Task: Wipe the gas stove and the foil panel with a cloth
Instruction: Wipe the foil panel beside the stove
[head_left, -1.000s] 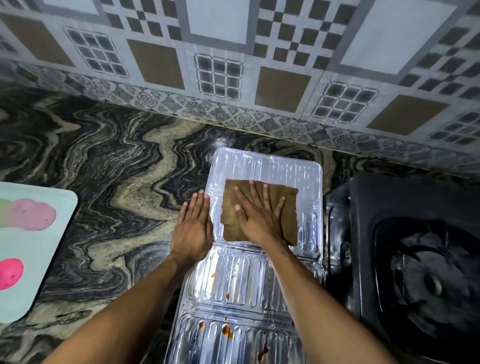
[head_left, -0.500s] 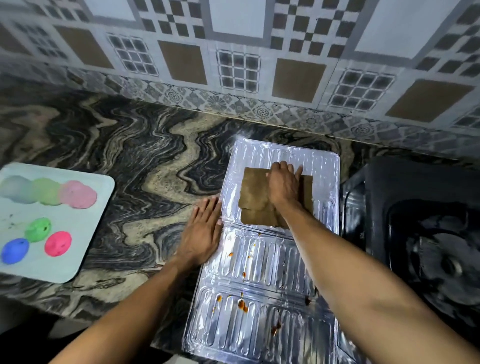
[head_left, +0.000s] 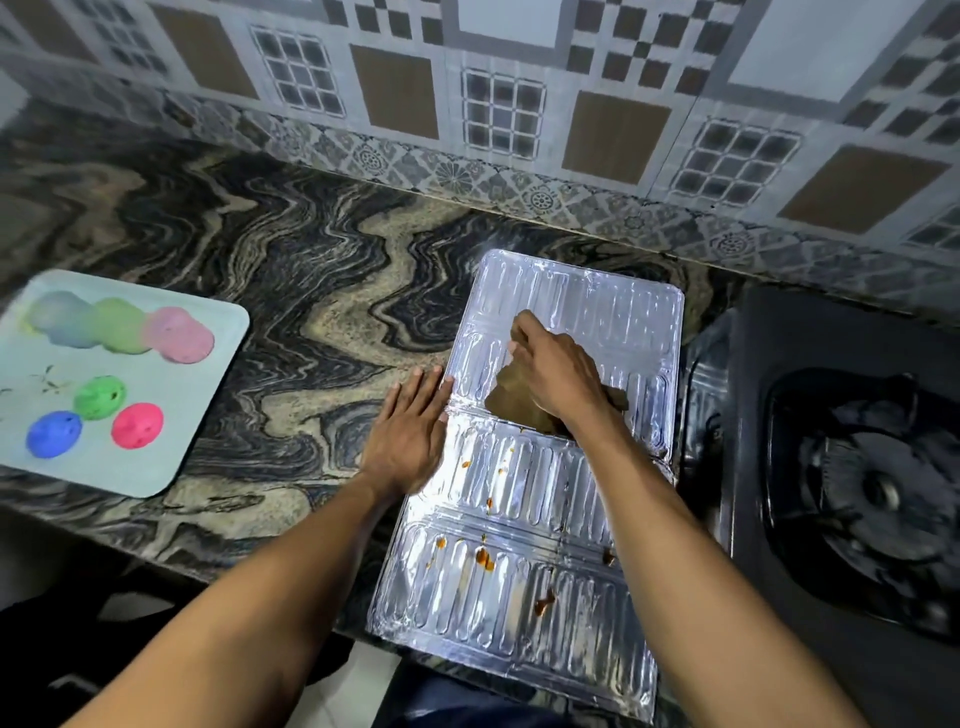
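Observation:
A ribbed silver foil panel lies flat on the marbled countertop, with orange-brown sauce spots on its middle and near sections. My right hand is on the far section, fingers closed on a crumpled brown cloth. My left hand rests flat with fingers apart at the panel's left edge, partly on the counter. The black gas stove stands directly right of the panel, one burner showing.
A pale blue tray with several coloured balls lies at the counter's left. The patterned tile wall runs behind. The panel's near end overhangs the countertop's front edge; the stove touches the panel's right side.
My right hand went from pressing the flat cloth to bunching it and sliding it left across the far section. My left hand stays at the panel's left edge. The view shifted left.

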